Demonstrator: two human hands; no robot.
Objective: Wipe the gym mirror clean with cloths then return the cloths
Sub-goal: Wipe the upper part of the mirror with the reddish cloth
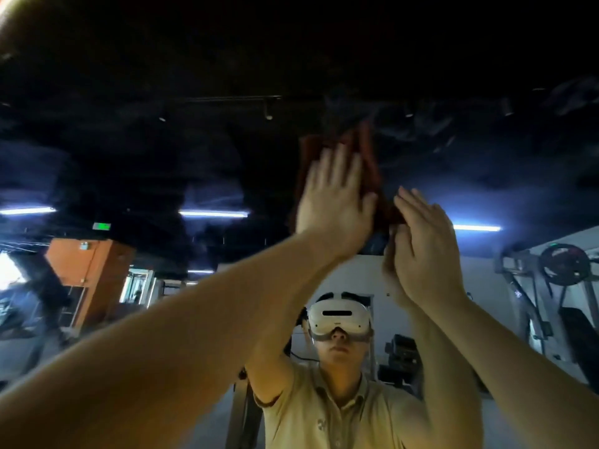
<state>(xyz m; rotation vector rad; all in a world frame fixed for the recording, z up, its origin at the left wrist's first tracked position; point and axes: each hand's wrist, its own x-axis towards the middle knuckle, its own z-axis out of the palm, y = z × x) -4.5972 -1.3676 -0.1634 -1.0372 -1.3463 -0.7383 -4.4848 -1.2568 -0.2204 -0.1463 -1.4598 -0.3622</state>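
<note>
The gym mirror (194,150) fills the view and is streaked and hazy near the top right. A reddish-brown cloth (366,157) is pressed flat on the glass high up, under my left hand (334,202), whose fingers are spread over it. My right hand (424,247) is raised just to the right and lower, palm toward the glass, fingers together. A fold of reddish cloth (389,217) shows at its fingertips, between the two hands. Whether this is a second cloth I cannot tell. Both palms are hidden.
The mirror reflects a person in a beige polo shirt (324,413) with a white headset (338,315). Behind are an orange pillar (87,270), a weight rack with a plate (564,264) at the right, strip lights (214,214) and a dark ceiling.
</note>
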